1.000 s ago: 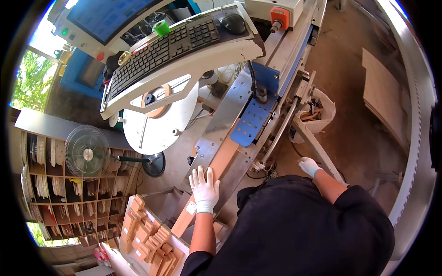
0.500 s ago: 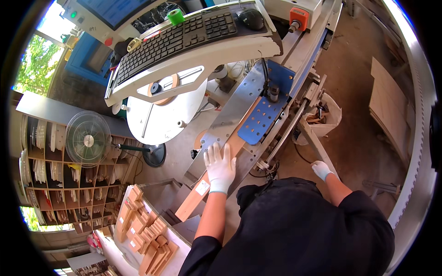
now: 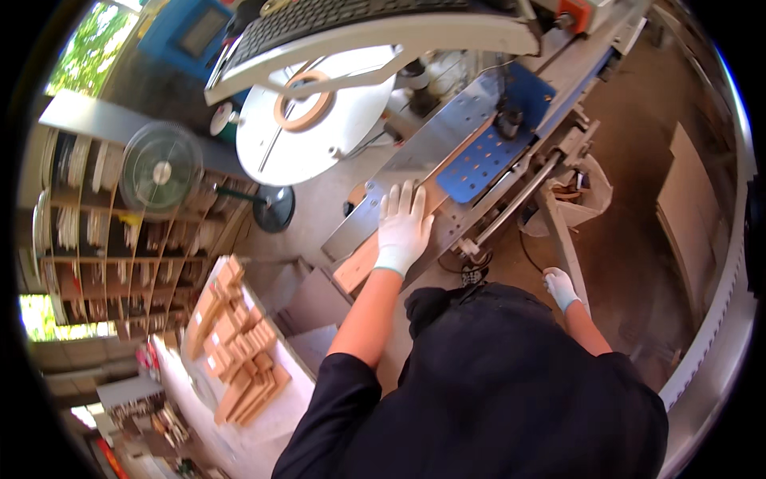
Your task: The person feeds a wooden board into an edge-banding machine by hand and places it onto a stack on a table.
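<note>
My left hand (image 3: 405, 227), in a white glove, lies flat with fingers spread on a long light-brown wooden board (image 3: 357, 267). The board runs along the machine's metal bed (image 3: 395, 176). Its far part passes beside a blue perforated plate (image 3: 459, 182), and its near end sticks out below my wrist. My right hand (image 3: 562, 287), gloved too, hangs low at the right beside a pale slanted machine leg (image 3: 570, 254). Its fingers look curled; whatever they hold, if anything, is hidden. A dark clamp-like fitting (image 3: 508, 121) stands on the blue plate.
On a pale table (image 3: 279, 403) at lower left lie several stacked wooden pieces (image 3: 227, 327). A white disc with a tape roll (image 3: 303, 108) stands under the keyboard shelf (image 3: 383, 36). A fan (image 3: 162, 172), a scrap bag (image 3: 594, 199) and leaning boards (image 3: 688, 223) surround the machine.
The wooden board has slid farther along the bed, and its white label no longer shows. My left hand stays flat on it. The whole view has shifted, hiding the monitor and mouse.
</note>
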{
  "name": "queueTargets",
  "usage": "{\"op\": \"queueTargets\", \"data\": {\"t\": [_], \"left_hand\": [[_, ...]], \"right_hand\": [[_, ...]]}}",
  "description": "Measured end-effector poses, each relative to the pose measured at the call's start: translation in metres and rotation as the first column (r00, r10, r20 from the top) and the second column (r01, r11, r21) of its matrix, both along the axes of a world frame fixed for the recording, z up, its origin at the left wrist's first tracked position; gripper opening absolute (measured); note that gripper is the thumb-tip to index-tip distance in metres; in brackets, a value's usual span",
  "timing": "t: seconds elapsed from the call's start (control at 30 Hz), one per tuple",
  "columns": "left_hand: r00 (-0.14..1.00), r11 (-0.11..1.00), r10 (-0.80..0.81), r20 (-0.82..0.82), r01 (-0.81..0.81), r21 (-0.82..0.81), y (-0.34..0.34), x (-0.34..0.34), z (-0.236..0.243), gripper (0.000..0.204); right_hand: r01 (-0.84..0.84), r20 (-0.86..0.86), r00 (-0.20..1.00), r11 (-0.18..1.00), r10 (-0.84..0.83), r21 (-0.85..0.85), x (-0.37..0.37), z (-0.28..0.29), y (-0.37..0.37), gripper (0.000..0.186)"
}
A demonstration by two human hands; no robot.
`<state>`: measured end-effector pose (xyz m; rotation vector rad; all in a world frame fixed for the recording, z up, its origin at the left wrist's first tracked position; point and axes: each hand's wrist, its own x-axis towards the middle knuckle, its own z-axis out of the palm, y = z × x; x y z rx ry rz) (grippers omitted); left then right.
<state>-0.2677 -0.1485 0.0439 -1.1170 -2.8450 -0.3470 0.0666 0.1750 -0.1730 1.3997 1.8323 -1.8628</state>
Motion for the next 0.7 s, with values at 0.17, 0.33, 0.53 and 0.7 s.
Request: {"op": "queueTargets", "data": {"t": [0.17,0.33,0.53,0.7], "left_hand": [[0.993,0.991,0.105,-0.045,-0.108,-0.074,-0.113,0.032,-0.009,0.069],[0.99,0.988,0.126,-0.065,-0.131,-0.077,-0.116,0.03,-0.011,0.074],[0.984,0.987,0.156,-0.082,-0.16,-0.035,-0.081,0.02,-0.02,0.084],[0.976,0.976,0.215,-0.031,-0.213,0.053,-0.055,0.015,-0.024,0.085]], "right_hand": [[-0.027,0.122,0.992,0.999,0.024,0.027,0.023,-0.014,-0.003,0.022],[-0.002,0.126,0.992,0.995,0.015,-0.099,0.053,-0.036,0.015,0.024],[-0.059,0.14,0.989,0.998,0.056,0.019,0.028,-0.028,0.018,0.019],[-0.016,0.079,0.997,0.998,0.021,-0.067,-0.028,-0.007,-0.004,0.021]]}}
